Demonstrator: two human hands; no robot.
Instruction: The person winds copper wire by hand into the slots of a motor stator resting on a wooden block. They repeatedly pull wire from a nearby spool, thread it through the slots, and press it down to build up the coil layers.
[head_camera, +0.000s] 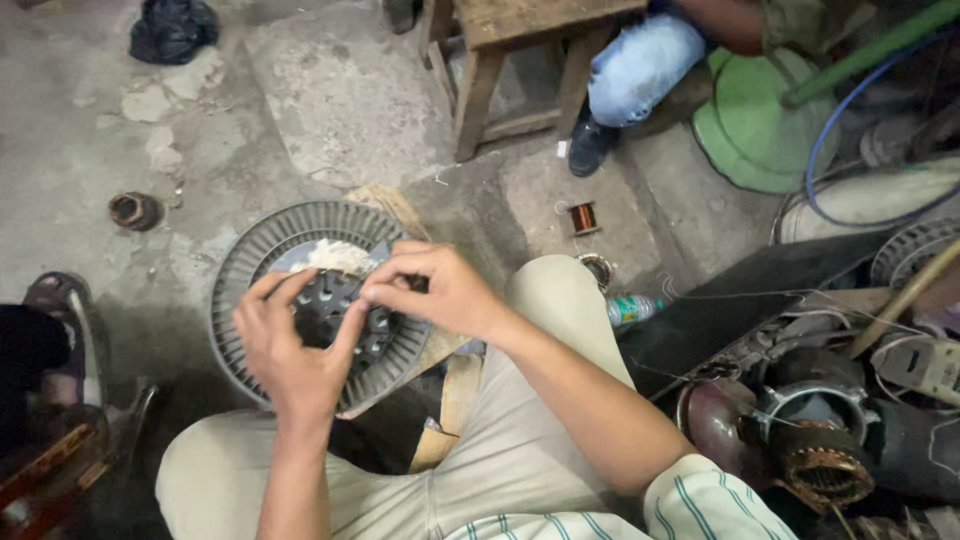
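Left hand: gripping the finned metal disc at its hub, fingers curled.
Right hand: pinching closed at the disc's inner edge.
Room: concrete floor lying open beyond the rim.

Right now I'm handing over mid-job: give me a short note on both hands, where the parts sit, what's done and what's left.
Left hand: fingers curled on the round slotted motor core, steadying it from below.
Right hand: fingertips pinched at the core's dark centre hub.
Core rests over the knees; white paper lies on its top.
Copper wire spool sits untouched on the floor.
Done or left: cannot tell.
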